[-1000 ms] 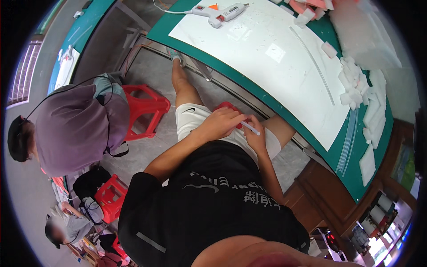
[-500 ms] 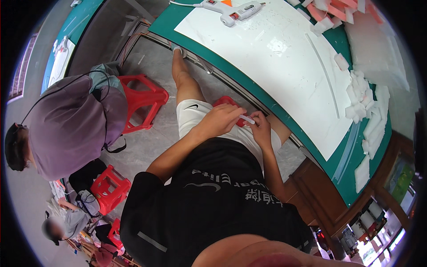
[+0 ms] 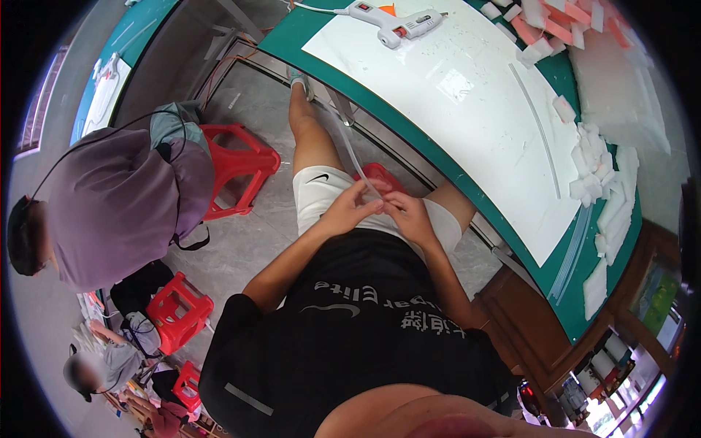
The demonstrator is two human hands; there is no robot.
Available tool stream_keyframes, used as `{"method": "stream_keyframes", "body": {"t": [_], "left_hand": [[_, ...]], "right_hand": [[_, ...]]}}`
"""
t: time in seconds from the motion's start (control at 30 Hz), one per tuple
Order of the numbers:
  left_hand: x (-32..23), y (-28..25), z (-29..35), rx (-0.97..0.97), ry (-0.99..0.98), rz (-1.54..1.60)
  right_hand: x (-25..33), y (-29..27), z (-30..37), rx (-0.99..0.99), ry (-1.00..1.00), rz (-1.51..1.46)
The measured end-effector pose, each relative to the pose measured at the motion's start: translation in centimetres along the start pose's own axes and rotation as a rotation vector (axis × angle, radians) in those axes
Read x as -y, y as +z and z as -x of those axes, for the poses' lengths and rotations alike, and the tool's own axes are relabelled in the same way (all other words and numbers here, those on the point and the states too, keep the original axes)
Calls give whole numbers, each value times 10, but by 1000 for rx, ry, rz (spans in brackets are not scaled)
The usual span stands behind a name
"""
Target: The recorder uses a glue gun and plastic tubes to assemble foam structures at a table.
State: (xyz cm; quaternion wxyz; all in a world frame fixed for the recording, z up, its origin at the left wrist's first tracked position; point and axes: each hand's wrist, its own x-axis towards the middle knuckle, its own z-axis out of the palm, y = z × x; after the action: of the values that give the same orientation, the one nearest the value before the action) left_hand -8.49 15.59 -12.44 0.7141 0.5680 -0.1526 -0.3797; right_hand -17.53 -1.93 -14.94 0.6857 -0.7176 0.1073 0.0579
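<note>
Over my lap, my left hand (image 3: 352, 209) and my right hand (image 3: 406, 214) are close together, fingers closed on one end of a long, thin, translucent whitish strip (image 3: 349, 146). From my fingers the strip runs up and leftward past my knee, toward the table's front edge. Fingertips hide its near end. On the white sheet (image 3: 453, 139) beyond my hands lies a white hot glue gun (image 3: 395, 23) with its cord. A thin grey-clear rod (image 3: 535, 131) rests on the same sheet.
Pink and white foam pieces (image 3: 544, 29) and white foam blocks (image 3: 590, 162) cover the right side of the green-topped table (image 3: 460, 186). Clear strips (image 3: 573, 255) lie near its corner. To my left, a person in purple (image 3: 124, 212) sits near red stools (image 3: 244, 169).
My hands have come together and the strip has swung from a short, foreshortened look to a long line reaching up and left. The view has shifted slightly.
</note>
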Motion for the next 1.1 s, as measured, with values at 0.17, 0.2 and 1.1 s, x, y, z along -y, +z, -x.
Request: {"method": "stream_keyframes", "body": {"t": [0.17, 0.2, 1.1], "left_hand": [[18, -54, 2, -331, 20, -112], [17, -75, 0, -432, 27, -142], [-43, -210, -68, -1123, 277, -1136]], "right_hand": [[21, 27, -18, 20, -19, 135], [23, 26, -18, -8, -37, 123], [-34, -42, 33, -157, 89, 254]]}}
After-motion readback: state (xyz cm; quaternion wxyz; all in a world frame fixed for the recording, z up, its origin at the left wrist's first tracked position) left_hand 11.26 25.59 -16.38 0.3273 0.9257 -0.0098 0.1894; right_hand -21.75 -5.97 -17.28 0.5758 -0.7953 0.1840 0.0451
